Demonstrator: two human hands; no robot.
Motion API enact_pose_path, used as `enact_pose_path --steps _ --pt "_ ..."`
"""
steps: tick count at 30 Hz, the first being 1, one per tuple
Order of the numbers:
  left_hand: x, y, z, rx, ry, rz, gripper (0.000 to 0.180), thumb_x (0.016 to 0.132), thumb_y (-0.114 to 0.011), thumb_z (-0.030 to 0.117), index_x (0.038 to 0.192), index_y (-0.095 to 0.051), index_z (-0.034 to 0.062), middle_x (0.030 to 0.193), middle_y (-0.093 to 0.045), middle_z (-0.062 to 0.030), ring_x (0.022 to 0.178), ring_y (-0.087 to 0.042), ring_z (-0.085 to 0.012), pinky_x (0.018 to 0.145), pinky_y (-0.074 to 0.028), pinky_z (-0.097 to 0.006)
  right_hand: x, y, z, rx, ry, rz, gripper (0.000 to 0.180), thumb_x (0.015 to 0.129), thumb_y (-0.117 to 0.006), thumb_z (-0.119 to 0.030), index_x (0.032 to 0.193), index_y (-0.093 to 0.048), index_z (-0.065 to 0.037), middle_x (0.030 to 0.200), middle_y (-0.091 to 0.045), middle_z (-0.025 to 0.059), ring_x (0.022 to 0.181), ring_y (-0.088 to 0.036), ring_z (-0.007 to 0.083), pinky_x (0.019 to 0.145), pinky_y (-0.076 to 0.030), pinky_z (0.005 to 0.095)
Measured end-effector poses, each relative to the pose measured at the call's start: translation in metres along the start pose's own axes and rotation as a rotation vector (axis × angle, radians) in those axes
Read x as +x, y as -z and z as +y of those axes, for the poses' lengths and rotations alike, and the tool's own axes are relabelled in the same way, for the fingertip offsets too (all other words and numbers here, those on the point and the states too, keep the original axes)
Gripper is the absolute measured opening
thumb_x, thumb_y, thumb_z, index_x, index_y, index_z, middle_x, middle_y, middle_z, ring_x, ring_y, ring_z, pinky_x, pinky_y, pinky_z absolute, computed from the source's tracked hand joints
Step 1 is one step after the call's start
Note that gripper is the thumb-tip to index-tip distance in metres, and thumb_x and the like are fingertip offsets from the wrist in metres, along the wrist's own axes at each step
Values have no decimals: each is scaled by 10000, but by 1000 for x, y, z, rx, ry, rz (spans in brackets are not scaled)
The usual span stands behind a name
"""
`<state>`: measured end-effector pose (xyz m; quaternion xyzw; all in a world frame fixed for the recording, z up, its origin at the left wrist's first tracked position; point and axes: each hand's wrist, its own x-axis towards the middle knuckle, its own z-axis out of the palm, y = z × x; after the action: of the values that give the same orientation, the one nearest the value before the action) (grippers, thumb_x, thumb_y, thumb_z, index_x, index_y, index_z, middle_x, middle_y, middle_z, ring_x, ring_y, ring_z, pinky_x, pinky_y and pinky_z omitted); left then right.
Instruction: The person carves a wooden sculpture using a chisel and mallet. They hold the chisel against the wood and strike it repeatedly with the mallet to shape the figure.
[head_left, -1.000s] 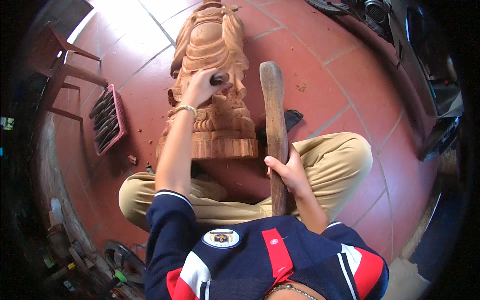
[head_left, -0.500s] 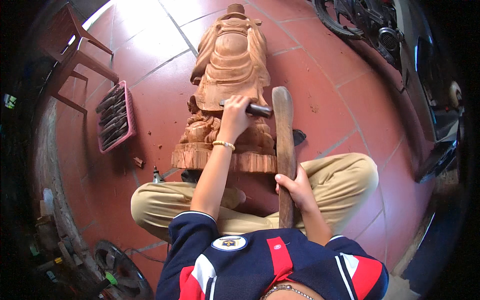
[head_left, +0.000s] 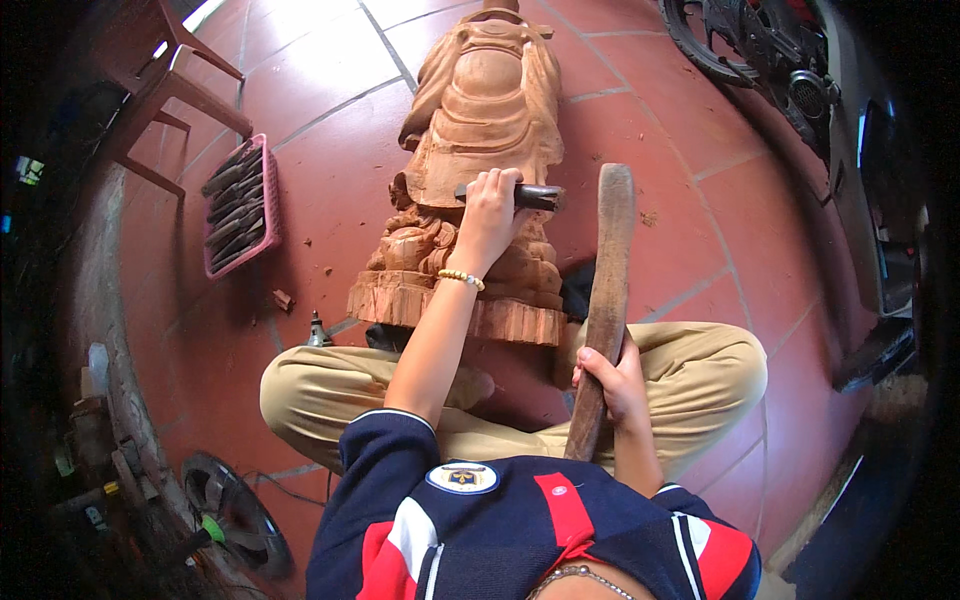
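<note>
Lying flat on the red tiled floor [head_left: 300, 150], the large wooden statue [head_left: 480, 150] stretches straight away from the seated person, its long axis running from near to far, with the carved base [head_left: 450, 305] just beyond the crossed legs [head_left: 330, 400] and the upper body toward the far edge of the view. Next in size is the wooden mallet [head_left: 607, 270], a long club that stands nearly parallel to the statue and just to its right, head end far and handle near. The right hand [head_left: 610, 385] is closed in a full fist round the lower handle, close to the body and above the right knee, with the forearm bent in tight. The left hand [head_left: 488, 215] is the one that reaches farther: the arm runs out almost straight over the base, and the fingers are wrapped firmly round a dark chisel [head_left: 530, 196], which lies crosswise on the statue's middle, its free end pointing right toward the mallet head. So the chisel sits left of and close to the mallet's head, not touching it. Well off to the left on the floor lies a pink tray [head_left: 265, 215] of spare carving tools.
</note>
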<state>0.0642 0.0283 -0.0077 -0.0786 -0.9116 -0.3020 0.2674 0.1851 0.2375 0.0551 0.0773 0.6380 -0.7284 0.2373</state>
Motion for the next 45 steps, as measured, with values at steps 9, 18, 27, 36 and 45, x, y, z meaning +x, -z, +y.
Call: enact_pose_path --steps 9,18,27,36,45 --pt "-1 -2 1 26 -23 -55 411 642 -656 101 977 -419 73 881 -475 -114 862 -456 -292 747 -361 -390 1 3 4 -20 -30 -43 411 723 -620 -112 1043 -392 6 697 -498 51 529 -507 111 496 -431 235" --pt "3 2 1 -6 -38 -24 416 648 -635 61 1000 -415 43 874 -474 -136 846 -456 -328 728 -361 -398 2 7 -7 30 68 65 400 711 -628 -154 1003 -407 6 689 -496 46 529 -517 117 479 -436 246" --pt "2 3 4 29 -34 -44 444 616 -638 41 1003 -418 45 886 -475 -136 860 -457 -330 751 -366 -398 4 4 -7 29 31 108 365 719 -613 -133 989 -415 11 689 -503 55 526 -512 118 483 -438 241" --pt "2 0 2 5 -7 0 439 575 -646 46 963 -444 75 861 -480 -103 836 -463 -282 731 -361 -371 3 -7 -5 -15 -87 -66 428 706 -630 -138 1035 -400 9 684 -498 31 530 -507 109 496 -436 240" --pt "2 4 4 -12 25 -54 408 619 -650 82 976 -454 59 891 -485 -122 868 -460 -308 768 -356 -390 6 12 -25 610 248 494 373 784 -474 -191 1113 -387 -38 688 -466 57 598 -478 140 560 -437 285"
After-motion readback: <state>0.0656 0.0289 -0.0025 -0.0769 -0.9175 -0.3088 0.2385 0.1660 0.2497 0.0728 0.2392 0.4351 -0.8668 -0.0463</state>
